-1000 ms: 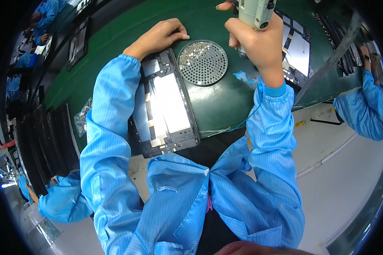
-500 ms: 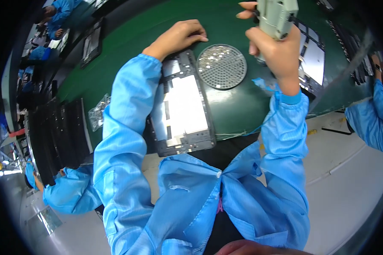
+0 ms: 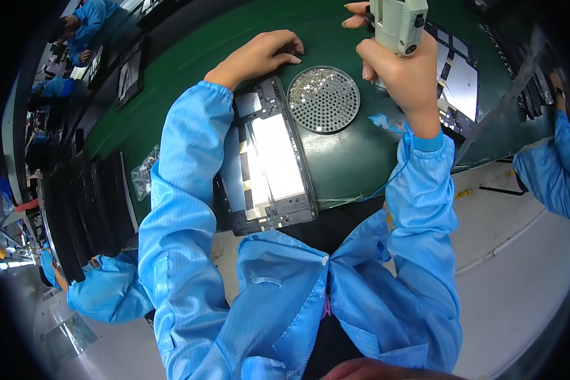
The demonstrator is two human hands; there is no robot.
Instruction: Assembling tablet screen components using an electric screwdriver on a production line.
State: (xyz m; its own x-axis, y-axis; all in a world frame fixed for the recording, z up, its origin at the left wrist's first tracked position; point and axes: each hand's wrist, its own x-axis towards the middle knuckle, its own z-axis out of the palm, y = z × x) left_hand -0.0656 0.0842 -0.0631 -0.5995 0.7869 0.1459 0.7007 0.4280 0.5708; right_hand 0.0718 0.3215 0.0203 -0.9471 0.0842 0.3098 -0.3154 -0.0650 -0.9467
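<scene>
My right hand (image 3: 404, 75) is wrapped round a pale green electric screwdriver (image 3: 396, 24), held above the table to the right of a round dish. Its index finger stretches out to the left; the tool's lower end is mostly hidden by the hand. The round screw dish (image 3: 326, 104) has a grid of holes, with small shiny screws heaped toward its far left. My left hand (image 3: 263, 56) is curled at the far end of an opened tablet (image 3: 275, 155), thumb and fingers bent together; anything in them is hidden. The tablet lies with silvery panels facing up.
Another opened tablet (image 3: 459, 82) lies right of my right hand. A clear bag of small parts (image 3: 144, 174) sits left of my left sleeve, beside a row of black panels (image 3: 85, 209). Co-workers in blue sit at both sides. The table (image 3: 342, 168) is green.
My right hand and the screwdriver have shifted slightly left and down in the picture. My left hand has moved a little left. The whole scene shifts slightly; screws in the dish now show more clearly.
</scene>
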